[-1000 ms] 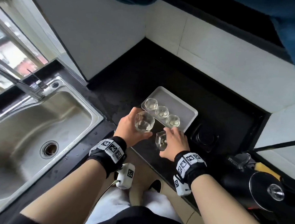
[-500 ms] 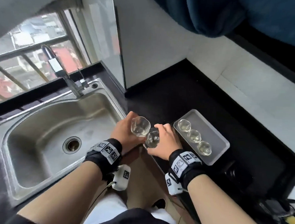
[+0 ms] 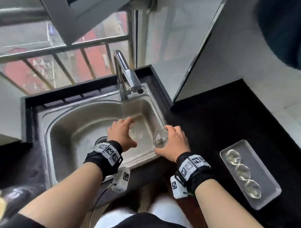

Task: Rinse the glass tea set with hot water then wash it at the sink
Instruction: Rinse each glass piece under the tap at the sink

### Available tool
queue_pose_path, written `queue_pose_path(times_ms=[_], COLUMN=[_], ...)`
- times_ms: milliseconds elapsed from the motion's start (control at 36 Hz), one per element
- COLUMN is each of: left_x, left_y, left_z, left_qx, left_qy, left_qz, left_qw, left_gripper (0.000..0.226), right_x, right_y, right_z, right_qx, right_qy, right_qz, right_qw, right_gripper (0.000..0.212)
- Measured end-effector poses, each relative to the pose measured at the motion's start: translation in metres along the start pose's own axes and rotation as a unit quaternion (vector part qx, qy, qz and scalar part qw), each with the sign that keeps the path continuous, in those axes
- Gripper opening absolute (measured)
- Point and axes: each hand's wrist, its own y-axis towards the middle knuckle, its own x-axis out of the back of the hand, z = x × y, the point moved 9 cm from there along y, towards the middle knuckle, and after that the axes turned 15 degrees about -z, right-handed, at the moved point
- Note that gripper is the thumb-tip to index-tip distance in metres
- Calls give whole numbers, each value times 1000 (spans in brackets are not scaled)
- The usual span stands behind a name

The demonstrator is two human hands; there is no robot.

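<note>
Now both hands are at the stainless-steel sink basin [image 3: 73, 133], each wrapped around a piece of clear glassware. The left hand [image 3: 121, 136] reaches over the basin, its fingers [image 3: 127, 120] curled over the top and far side of a clear faceted glass vessel [image 3: 136, 134], with the thumb under the near side; the glass hangs over the basin, just right of the round drain [image 3: 101, 139], and is blurred, so its contents cannot be told. The right hand [image 3: 174, 144] closes around a second clear glass cup [image 3: 160, 138], tilted, with its mouth just left of the fingers and its body against the palm; it sits above the basin's right rim, close beside the left hand's glass. Whether the two glasses touch cannot be told.

Beyond the fingertips of both hands stands the chrome swivel faucet [image 3: 126, 75], at the back edge of the sink. To the right of the right hand, well apart from it on the black countertop [image 3: 223, 117], lies a grey rectangular tray [image 3: 264, 170] carrying three small clear glass teacups [image 3: 243, 172] in a row. Both wrists wear black bands with white coded marker blocks [image 3: 108, 151].
</note>
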Motion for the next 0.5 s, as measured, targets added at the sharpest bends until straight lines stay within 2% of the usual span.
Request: queue_pose_path(times_ms=[139, 333, 500], left_x=[-3, 1, 8], left_y=[4, 13, 17], left_z=[5, 3, 4], left_qx=[30, 22, 3], left_qy=[26, 133, 208], left_qz=[35, 47, 44], left_qw=[999, 990, 977], left_gripper=[93, 84, 63], right_x=[4, 7, 3], right_y=[1, 9, 12], right_z=[1, 10, 17], right_qx=[3, 21, 37], right_qy=[1, -14, -28], right_qz=[-10, -18, -20], right_qw=[1000, 1000, 999], right_gripper=[99, 101, 104])
